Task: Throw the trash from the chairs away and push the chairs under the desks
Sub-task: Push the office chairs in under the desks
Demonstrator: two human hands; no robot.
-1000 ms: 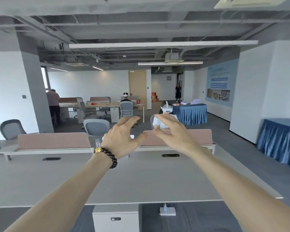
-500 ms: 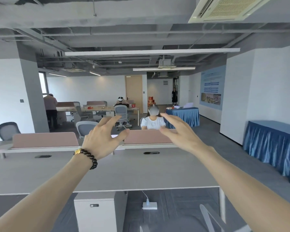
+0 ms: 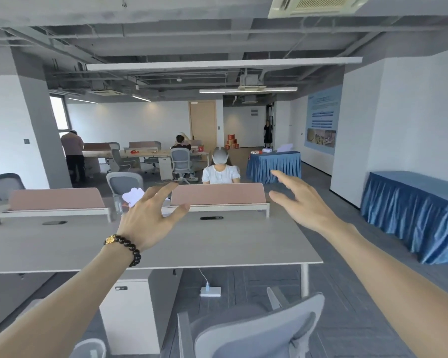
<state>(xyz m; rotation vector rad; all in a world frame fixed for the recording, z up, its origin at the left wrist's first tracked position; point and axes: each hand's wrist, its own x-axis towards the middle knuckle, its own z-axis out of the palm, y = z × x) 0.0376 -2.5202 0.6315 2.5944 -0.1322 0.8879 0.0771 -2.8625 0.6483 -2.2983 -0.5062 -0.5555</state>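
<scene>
Reaching over the grey worktop (image 3: 217, 244), both hands, left (image 3: 150, 218) and right (image 3: 303, 202), are spreading empty above a chair (image 3: 256, 329).

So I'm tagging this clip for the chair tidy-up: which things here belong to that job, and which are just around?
Job:
grey chair near the camera, not yet pushed in
grey desk
left hand, open
right hand, open

Around:
white drawer unit
blue-skirted table
pink divider
</scene>
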